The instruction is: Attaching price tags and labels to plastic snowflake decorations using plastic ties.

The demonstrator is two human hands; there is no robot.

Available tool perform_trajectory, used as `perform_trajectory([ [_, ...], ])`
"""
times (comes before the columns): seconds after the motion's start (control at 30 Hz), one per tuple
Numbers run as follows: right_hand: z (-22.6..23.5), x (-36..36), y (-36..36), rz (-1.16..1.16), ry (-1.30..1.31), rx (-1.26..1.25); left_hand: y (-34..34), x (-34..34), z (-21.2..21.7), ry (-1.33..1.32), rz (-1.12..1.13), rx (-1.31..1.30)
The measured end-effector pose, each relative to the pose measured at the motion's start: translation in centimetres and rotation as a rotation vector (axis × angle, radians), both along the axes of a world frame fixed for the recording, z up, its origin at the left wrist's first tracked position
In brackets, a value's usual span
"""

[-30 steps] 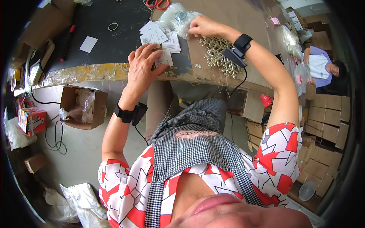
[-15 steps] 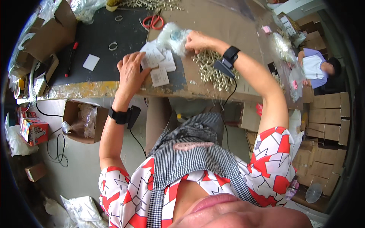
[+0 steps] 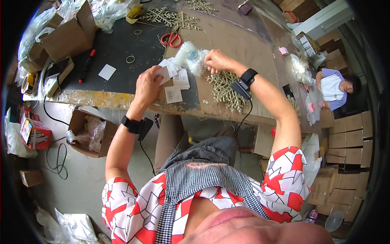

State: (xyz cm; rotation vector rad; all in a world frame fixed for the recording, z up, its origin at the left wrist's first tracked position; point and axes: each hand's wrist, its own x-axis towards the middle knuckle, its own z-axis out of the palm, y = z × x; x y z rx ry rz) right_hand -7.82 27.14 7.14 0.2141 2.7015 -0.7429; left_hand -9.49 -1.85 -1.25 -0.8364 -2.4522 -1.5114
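My left hand (image 3: 147, 86) is closed, its thumb and fingers pinching a small white card (image 3: 164, 75) at the table's near edge. More white cards (image 3: 181, 79) with print lie loosely overlapped just right of it, one of them (image 3: 173, 94) nearer the edge. My right hand (image 3: 219, 62) has its fingers curled together at the right end of a bundle of clear plastic bags (image 3: 189, 60) with a round blue-green mark; its fingertips are partly hidden. Beneath that wrist a glittery gold snowflake (image 3: 227, 91) lies on the brown board.
Red-handled scissors (image 3: 171, 40) lie beyond the bundle. More gold snowflakes (image 3: 172, 18) are at the back. A red-capped black marker (image 3: 86, 67), a lone white card (image 3: 107, 72) and rings are on the left. A cardboard box (image 3: 67, 34) stands far left; another person (image 3: 335, 87) is at right.
My left hand has closed, lifting a white card from the pile it lay beside. My right hand stays at the bundle's right end. The whole view has shifted slightly.
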Motion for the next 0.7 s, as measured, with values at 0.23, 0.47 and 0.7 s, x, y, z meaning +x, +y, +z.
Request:
perform_trajectory([
  [0.23, 1.3, 0.7, -1.3, 0.232, 0.179, 0.089, -1.3, -0.2, -1.3, -0.133, 0.119, 0.245],
  [0.47, 1.5, 0.8, -1.3, 0.352, 0.376, 0.183, -1.7, -0.4, -2.5, -0.196, 0.115, 0.312],
  [0.7, 3.3, -0.1, -1.3, 0.448, 0.142, 0.332, -1.9, 0.1, -1.4, -0.245, 0.072, 0.417],
])
